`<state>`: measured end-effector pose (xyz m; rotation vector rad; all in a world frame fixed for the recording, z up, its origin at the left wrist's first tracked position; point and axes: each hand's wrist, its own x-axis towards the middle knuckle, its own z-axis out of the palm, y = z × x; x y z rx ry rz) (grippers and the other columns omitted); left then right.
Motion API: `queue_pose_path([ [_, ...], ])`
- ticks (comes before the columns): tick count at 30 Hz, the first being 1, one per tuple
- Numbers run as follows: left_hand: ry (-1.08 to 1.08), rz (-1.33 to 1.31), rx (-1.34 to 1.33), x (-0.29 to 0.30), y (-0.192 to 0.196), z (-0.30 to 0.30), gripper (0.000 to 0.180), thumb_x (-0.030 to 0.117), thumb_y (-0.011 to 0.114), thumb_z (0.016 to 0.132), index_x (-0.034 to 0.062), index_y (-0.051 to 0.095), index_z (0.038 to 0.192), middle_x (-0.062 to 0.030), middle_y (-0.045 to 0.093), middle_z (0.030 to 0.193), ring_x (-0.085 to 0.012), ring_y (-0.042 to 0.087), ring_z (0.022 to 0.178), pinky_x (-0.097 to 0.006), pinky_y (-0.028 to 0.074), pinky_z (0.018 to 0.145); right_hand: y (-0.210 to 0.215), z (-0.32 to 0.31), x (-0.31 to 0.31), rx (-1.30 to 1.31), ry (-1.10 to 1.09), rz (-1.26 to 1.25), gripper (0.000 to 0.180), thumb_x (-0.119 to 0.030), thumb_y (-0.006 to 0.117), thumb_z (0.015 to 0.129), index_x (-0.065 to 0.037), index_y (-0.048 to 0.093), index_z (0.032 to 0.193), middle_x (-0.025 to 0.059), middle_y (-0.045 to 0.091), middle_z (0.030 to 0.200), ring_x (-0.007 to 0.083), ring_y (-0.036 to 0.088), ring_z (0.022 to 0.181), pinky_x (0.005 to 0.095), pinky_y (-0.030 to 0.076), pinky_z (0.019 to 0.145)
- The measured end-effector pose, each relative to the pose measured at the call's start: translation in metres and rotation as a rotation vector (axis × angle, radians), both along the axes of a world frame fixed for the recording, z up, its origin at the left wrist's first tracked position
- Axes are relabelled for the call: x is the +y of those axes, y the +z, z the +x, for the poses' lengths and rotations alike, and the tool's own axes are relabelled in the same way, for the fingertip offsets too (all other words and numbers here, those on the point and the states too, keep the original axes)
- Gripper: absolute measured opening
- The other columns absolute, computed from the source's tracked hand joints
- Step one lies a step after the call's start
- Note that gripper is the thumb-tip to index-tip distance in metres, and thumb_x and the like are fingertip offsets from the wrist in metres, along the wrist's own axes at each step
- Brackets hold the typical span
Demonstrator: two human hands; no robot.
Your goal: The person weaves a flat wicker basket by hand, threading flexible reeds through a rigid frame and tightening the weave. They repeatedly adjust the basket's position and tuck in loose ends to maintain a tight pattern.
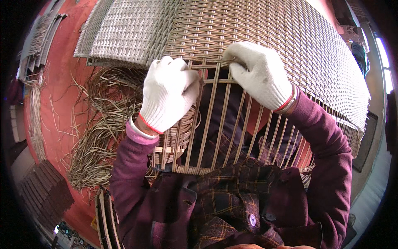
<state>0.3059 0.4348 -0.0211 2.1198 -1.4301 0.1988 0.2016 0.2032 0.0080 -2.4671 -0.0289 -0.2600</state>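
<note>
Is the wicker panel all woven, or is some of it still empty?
Partly woven. The wicker panel is filled above the gloved hands; below them bare upright strands show open gaps.

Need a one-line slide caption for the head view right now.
Two white-gloved hands, left hand and right hand, grip strands at the weaving edge of a wicker panel, loose cane strips heaped alongside.

A single view, from a wide fisheye camera on the person's head. It faces steeply down and forward along the chest, very near the gloved hands [215, 87] and the woven panel [265, 29] before them. Straight edges bow toward the dark rim. Red floor [62, 95] fills the left side.
</note>
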Motion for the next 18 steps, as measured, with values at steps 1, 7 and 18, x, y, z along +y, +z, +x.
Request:
queue_pose_path([
  [1,-0.009,0.023,0.010,0.005,0.001,-0.003,0.015,0.003,0.080,0.079,0.0080,0.073,0.092,-0.0068,0.064,0.085,-0.0305,0.063,0.084,-0.045,0.049,0.080,-0.001,-0.001,-0.001,-0.021,-0.036,-0.036,0.012,-0.004,0.063,0.093,-0.002,0.072,0.101,0.0158,0.075,0.091,0.0304,0.075,0.082,0.0409,0.061,0.078],
  [7,0.249,-0.333,0.229,0.031,-0.007,-0.002,0.011,0.001,0.078,0.090,0.0028,0.076,0.100,-0.0113,0.076,0.098,-0.0287,0.073,0.090,-0.039,0.058,0.084,0.004,-0.006,-0.008,0.206,-0.195,0.275,0.018,-0.007,0.066,0.094,0.000,0.075,0.108,0.0113,0.076,0.088,0.0161,0.072,0.079,0.0314,0.058,0.077],
  [18,0.460,-0.142,0.509,0.048,-0.033,0.012,0.017,0.008,0.069,0.098,-0.0010,0.076,0.111,-0.0140,0.077,0.105,-0.0273,0.075,0.097,-0.037,0.058,0.088,-0.008,0.000,-0.024,0.389,-0.134,0.635,0.021,-0.013,0.071,0.096,0.000,0.075,0.113,-0.0007,0.070,0.089,0.0084,0.063,0.080,0.0270,0.053,0.075],
])
